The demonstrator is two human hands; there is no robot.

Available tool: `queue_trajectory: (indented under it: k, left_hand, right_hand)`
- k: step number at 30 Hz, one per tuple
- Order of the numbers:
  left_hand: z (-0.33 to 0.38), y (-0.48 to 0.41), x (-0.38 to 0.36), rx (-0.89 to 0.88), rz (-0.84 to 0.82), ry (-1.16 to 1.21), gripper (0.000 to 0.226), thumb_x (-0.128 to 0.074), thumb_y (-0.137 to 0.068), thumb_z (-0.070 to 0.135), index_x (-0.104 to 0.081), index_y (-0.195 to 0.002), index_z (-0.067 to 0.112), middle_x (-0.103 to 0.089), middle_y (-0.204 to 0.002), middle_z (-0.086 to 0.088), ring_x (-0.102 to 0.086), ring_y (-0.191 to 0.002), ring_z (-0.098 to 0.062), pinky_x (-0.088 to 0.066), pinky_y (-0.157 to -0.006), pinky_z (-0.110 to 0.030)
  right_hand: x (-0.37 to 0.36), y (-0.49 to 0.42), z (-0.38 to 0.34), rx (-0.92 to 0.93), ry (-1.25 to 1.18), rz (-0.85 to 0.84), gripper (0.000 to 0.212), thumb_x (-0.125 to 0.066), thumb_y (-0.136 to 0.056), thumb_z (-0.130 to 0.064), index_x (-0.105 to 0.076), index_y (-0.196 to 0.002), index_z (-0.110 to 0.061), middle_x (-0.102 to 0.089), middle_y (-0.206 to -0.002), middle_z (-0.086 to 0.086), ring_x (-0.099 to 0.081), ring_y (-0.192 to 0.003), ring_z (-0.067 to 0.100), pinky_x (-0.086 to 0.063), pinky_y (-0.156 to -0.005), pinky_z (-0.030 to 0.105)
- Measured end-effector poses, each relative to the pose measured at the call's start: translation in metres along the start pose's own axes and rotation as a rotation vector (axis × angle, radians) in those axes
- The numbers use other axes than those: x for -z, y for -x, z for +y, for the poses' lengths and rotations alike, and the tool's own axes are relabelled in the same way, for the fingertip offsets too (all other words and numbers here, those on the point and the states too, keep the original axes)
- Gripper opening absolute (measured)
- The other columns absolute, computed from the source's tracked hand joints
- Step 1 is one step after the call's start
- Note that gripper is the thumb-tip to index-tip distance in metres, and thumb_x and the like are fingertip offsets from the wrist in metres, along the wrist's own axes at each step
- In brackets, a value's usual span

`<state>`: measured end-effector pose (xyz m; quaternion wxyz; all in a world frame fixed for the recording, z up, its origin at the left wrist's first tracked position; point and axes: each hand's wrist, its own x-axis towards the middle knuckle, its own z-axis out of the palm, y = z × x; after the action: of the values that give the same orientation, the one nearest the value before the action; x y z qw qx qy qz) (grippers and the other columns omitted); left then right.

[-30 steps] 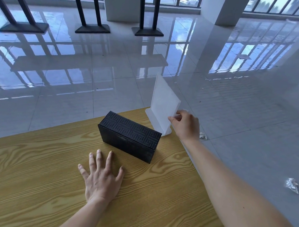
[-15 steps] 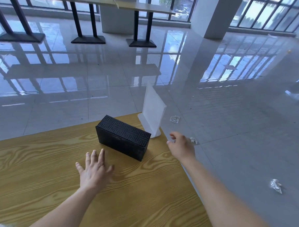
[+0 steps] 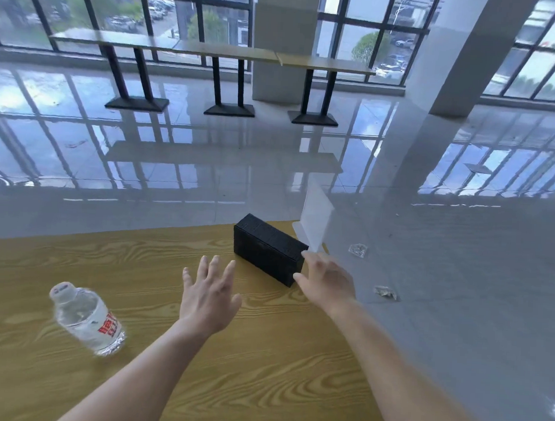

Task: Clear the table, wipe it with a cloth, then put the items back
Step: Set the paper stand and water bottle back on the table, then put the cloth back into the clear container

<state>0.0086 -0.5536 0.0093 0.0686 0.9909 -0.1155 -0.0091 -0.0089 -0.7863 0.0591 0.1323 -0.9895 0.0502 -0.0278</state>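
A black patterned box [image 3: 268, 251] lies near the far right corner of the wooden table [image 3: 159, 268]. Behind it a clear acrylic sign stand [image 3: 315, 220] stands upright at the table's corner. A clear water bottle [image 3: 85, 318] with a red label stands at the left. My left hand [image 3: 210, 291] hovers open above the table, just short of the box. My right hand [image 3: 325, 281] is open beside the box's right end, below the stand, holding nothing.
The table's right edge runs close under my right arm. Crumpled scraps [image 3: 385, 291] lie on the glossy grey floor to the right. Long counters [image 3: 213, 50] on black legs stand by the windows, with a white pillar [image 3: 461, 56] to their right.
My right hand let go of the acrylic stand and drew back beside the box. My left hand lifted off the table. The view tilted up and the water bottle came into sight.
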Motion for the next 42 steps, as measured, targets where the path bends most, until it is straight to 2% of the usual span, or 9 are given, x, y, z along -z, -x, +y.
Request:
queue_trajectory:
  k: [3,9,18,25,32,42]
  left_hand:
    - [-0.01,0.02,0.025,0.012,0.049,-0.021,0.072,-0.046,-0.094,0.051,-0.014,-0.153,0.026,-0.012,-0.162,-0.012,-0.002,-0.15,-0.035,-0.011,-0.117,-0.064]
    - [-0.051,0.071,0.081,0.025,0.211,-0.077,0.071,-0.047,-0.092,0.052,-0.019,-0.151,0.025,-0.017,-0.161,-0.014,-0.006,-0.149,-0.036,-0.011,-0.116,-0.066]
    - [-0.161,0.152,0.147,0.128,0.366,-0.101,0.071,-0.046,-0.092,0.054,-0.02,-0.152,0.026,-0.015,-0.161,-0.014,-0.005,-0.15,-0.035,-0.007,-0.116,-0.065]
    - [-0.282,0.226,0.174,0.207,0.363,-0.112,0.072,-0.042,-0.093,0.056,-0.014,-0.153,0.028,-0.011,-0.162,-0.011,-0.003,-0.15,-0.033,-0.005,-0.117,-0.064]
    - [-0.403,0.29,0.187,0.356,0.349,-0.086,0.071,-0.048,-0.091,0.055,-0.022,-0.151,0.028,-0.018,-0.16,-0.011,-0.008,-0.149,-0.034,-0.011,-0.115,-0.065]
    - [-0.549,0.316,0.178,0.608,0.352,-0.043,0.068,-0.051,-0.091,0.053,-0.027,-0.15,0.029,-0.024,-0.158,-0.008,-0.014,-0.149,-0.029,-0.016,-0.116,-0.06]
  right_hand:
    - [0.01,0.016,-0.029,0.097,0.032,0.035,0.037,-0.058,-0.092,-0.043,-0.053,-0.12,-0.019,-0.059,-0.117,0.002,-0.055,-0.107,0.025,-0.047,-0.078,0.036]
    - [0.024,0.049,-0.101,0.225,0.004,0.097,0.049,-0.061,-0.091,-0.044,-0.05,-0.132,-0.02,-0.06,-0.122,0.0,-0.054,-0.109,0.024,-0.051,-0.083,0.037]
    - [0.035,0.083,-0.239,0.389,-0.035,0.167,0.057,-0.062,-0.092,-0.045,-0.049,-0.14,-0.017,-0.061,-0.131,0.004,-0.054,-0.122,0.025,-0.05,-0.095,0.039]
    - [0.012,0.121,-0.369,0.454,-0.04,0.145,0.053,-0.061,-0.091,-0.045,-0.051,-0.136,-0.019,-0.063,-0.128,0.005,-0.056,-0.118,0.026,-0.05,-0.093,0.039]
    - [-0.016,0.14,-0.502,0.54,-0.087,0.07,0.054,-0.062,-0.09,-0.045,-0.052,-0.137,-0.02,-0.063,-0.128,0.007,-0.055,-0.12,0.028,-0.05,-0.091,0.04]
    - [-0.086,0.108,-0.649,0.726,-0.142,-0.051,0.053,-0.063,-0.091,-0.042,-0.052,-0.137,-0.018,-0.062,-0.13,0.008,-0.056,-0.119,0.029,-0.051,-0.091,0.041]
